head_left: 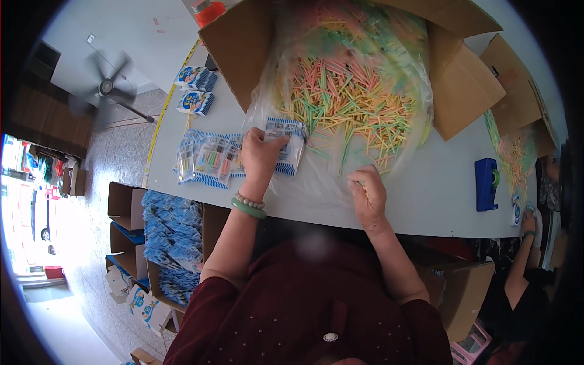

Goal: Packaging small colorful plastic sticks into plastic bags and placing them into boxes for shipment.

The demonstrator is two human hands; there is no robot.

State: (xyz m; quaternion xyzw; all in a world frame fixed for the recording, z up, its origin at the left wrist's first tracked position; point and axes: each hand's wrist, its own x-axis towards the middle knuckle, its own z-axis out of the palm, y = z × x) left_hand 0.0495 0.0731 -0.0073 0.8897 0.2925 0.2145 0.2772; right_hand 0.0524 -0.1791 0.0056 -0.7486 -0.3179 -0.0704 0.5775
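Observation:
My left hand (260, 153), with a beaded bracelet and a green bangle at its wrist, pinches a clear packet with blue-striped ends (291, 163) lying on the table. To its left lie several similar packets (210, 159), with coloured sticks showing through some of them. My right hand (368, 196) is curled closed over the table's near side; what its fingers hold, if anything, is hidden. Just beyond it, a heap of short pink, yellow and green sticks (356, 100) spills from a clear plastic bag (420, 91) inside an open cardboard box (240, 52).
Two small blue-and-white boxes (196, 102) stand at the table's far left. A blue tape dispenser (485, 185) sits at right, near another person's hand (529, 220). Below the left edge, a carton holds many blue packets (173, 234). A fan (106, 87) stands beyond.

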